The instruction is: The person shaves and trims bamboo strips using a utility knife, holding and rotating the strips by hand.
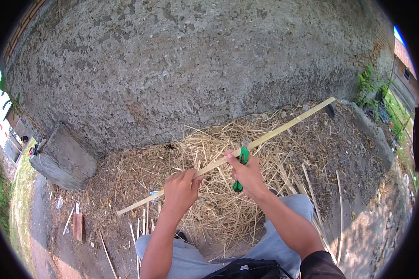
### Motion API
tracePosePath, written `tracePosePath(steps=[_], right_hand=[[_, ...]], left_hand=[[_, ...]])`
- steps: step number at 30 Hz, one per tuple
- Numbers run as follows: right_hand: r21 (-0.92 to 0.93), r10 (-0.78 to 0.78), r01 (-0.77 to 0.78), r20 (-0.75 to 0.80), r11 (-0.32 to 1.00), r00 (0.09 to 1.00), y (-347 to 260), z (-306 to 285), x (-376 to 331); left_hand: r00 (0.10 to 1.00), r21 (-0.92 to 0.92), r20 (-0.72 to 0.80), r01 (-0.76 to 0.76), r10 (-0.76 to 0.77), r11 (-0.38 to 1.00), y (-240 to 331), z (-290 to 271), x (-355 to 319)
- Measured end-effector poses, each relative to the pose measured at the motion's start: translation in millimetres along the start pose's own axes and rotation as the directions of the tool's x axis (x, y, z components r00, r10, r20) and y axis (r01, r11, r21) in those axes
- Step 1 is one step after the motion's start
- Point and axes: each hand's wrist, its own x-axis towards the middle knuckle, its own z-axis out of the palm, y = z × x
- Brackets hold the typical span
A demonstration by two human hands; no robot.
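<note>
A long, pale bamboo strip [284, 128] runs slantwise across the view, from low on the left to high on the right. My left hand [179, 189] is closed round its lower part. In my right hand [247, 172] is a green utility knife [243, 156], its blade end pointing up and lying against the strip. The right thumb presses on the strip beside the knife. Below both hands spreads a heap of bamboo shavings [219, 204], between my legs.
A rough grey wall [195, 60] rises in front. At the left stands a concrete block [65, 158], with a reddish brick piece [78, 227] on the ground nearer to me. More thin bamboo strips [312, 190] lie at the right and left. Green plants [370, 88] grow at the far right.
</note>
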Motion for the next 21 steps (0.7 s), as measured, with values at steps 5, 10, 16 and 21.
tracePosePath(steps=[5, 10, 16, 21], right_hand=[[-0.092, -0.024, 0.027, 0.037, 0.995, 0.999, -17, -2, -5], [-0.230, -0.091, 0.098, 0.040, 0.968, 0.995, -29, -14, -3], [-0.134, -0.131, 0.139, 0.070, 0.981, 0.989, -33, -19, -6], [-0.024, -0.024, 0.027, 0.118, 0.999, 0.993, -27, -11, -17]], left_hand=[[0.979, -0.096, 0.156, 0.151, -0.135, 0.984, 8, 3, -4], [0.928, -0.107, 0.328, 0.224, -0.179, 0.969, 33, -21, -2], [0.646, -0.251, 0.741, 0.520, -0.184, 0.817, 33, -54, 11], [0.456, -0.373, 0.889, 0.773, -0.041, 0.513, 42, -53, 28]])
